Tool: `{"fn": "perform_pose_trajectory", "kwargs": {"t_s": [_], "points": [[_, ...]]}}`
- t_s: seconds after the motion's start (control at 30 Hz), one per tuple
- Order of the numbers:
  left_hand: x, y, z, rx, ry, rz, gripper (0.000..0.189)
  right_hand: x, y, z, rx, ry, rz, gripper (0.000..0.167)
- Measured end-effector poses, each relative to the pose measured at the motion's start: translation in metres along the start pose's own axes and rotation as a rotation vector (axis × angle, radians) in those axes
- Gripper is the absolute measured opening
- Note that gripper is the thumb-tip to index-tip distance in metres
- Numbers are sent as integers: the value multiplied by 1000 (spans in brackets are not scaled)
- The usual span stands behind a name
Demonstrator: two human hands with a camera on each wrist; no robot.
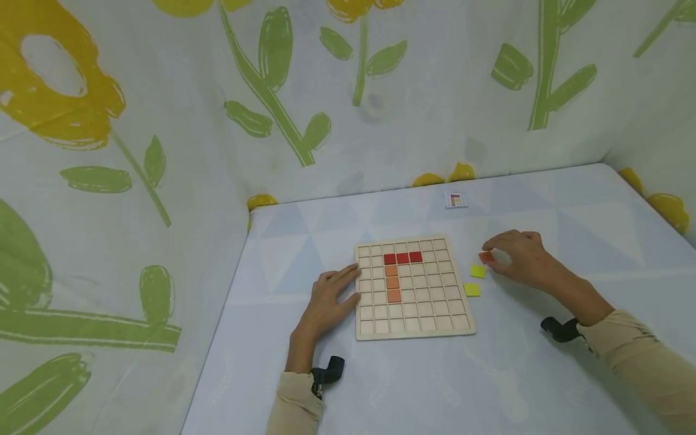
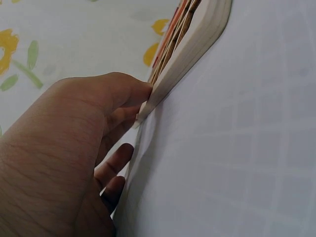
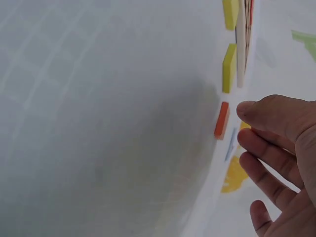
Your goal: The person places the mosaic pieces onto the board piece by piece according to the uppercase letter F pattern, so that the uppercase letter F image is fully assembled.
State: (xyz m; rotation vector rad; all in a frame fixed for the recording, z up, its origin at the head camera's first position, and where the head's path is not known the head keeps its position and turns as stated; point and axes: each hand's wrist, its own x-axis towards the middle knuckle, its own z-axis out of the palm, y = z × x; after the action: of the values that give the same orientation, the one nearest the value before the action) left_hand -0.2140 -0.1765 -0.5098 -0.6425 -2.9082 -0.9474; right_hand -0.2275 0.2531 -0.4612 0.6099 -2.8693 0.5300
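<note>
R hand: thumb & fingers apart rn, w/ a loose orange tile on the table just off my thumb tip. Two yellow tiles sit a bit left of that hand & closer to me, one of them right by the edge of the gridded wooden board. L hand is across from it, fingers fairly straight & thumb spread from them, tips touching the board's left edge. On the board btwn my hands: a row of red tiles w/ a column of orange ones under its left end. Small printed card is farther out, fwd & left of my R hand.

Tabletop's pale blue-grey w/ a faded triangle print, faint bright grid lines across it in both wrist views. Past my hands & off to the left, pale fabric-looking walls w/ big yellow flowers & green leaves, fwiw.
</note>
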Motion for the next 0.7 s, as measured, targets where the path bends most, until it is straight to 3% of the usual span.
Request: {"fn": "perform_pose_trajectory", "kwargs": {"t_s": [0.4, 0.7], "points": [[0, -2, 2, 9, 2, -6, 54, 5, 10, 3, -13, -70, 28, 31], [0, -2, 2, 8, -6, -14, 54, 8, 9, 7, -26, -72, 43, 25]]}}
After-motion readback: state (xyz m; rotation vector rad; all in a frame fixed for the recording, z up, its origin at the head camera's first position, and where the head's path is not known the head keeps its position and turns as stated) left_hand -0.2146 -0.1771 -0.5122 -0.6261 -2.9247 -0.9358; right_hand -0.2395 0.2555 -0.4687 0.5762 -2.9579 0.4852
